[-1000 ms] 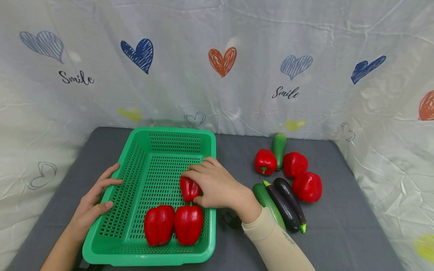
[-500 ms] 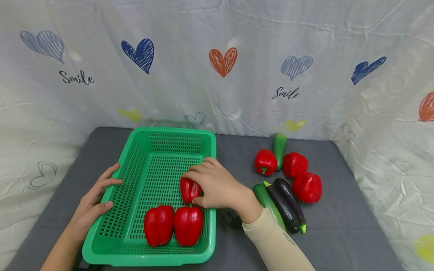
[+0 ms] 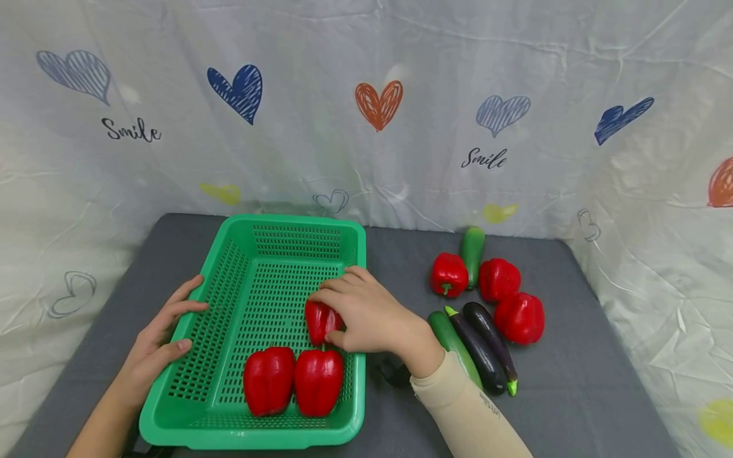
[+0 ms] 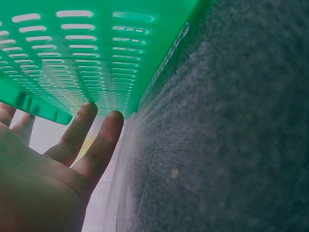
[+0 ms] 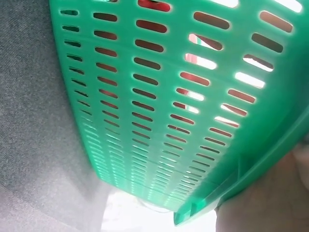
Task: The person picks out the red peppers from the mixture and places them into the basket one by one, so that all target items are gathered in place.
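Observation:
My right hand point(image 3: 366, 313) reaches over the right rim of the green plastic basket point(image 3: 258, 439). Its fingers and thumb grip a red bell pepper point(image 3: 321, 321), partly hidden beneath the hand, low inside the basket. Two more bell peppers lie side by side at the near end: a left one point(image 3: 268, 381) and a right one point(image 3: 319, 383). Outside the left wall, my left hand point(image 3: 163, 343) has its fingers spread along the rim. The left wrist view shows that hand's extended fingers point(image 4: 108, 137) against the slotted wall. In the right wrist view the basket wall hides most of the right hand.
Right of the basket, several red bell peppers point(image 3: 519, 317), a far zucchini point(image 3: 472, 254), a near zucchini point(image 3: 455, 343) and two eggplants point(image 3: 478, 350) lie on the grey tabletop point(image 3: 578, 381). A white cloth with printed hearts point(image 3: 378, 105) hangs behind the table.

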A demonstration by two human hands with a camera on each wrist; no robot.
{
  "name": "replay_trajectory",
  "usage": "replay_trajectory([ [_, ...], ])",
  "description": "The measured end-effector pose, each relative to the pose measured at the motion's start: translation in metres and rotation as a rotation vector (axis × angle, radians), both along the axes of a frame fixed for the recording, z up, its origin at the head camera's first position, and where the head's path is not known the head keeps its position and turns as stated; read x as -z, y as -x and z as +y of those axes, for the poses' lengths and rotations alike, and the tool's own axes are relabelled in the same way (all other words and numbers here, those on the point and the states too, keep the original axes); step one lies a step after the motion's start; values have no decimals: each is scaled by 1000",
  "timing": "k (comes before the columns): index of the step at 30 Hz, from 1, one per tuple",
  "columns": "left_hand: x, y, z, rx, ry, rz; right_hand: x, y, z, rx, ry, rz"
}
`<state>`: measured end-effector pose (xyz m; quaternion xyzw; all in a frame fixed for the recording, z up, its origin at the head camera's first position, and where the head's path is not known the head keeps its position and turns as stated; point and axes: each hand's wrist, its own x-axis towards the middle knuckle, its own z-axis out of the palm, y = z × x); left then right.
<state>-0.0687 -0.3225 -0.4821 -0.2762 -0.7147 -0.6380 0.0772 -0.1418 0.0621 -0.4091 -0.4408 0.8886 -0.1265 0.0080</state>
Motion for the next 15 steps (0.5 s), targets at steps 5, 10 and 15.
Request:
replay_trajectory([
  [5, 0, 0, 0, -3, 3, 3, 2, 0, 1, -8, 13, 18],
  [10, -1, 0, 1, 0, 0, 3, 3, 1, 2, -13, 19, 21],
  [15, -1, 0, 1, -1, -2, 0, 3, 1, 3, -17, 27, 23],
])
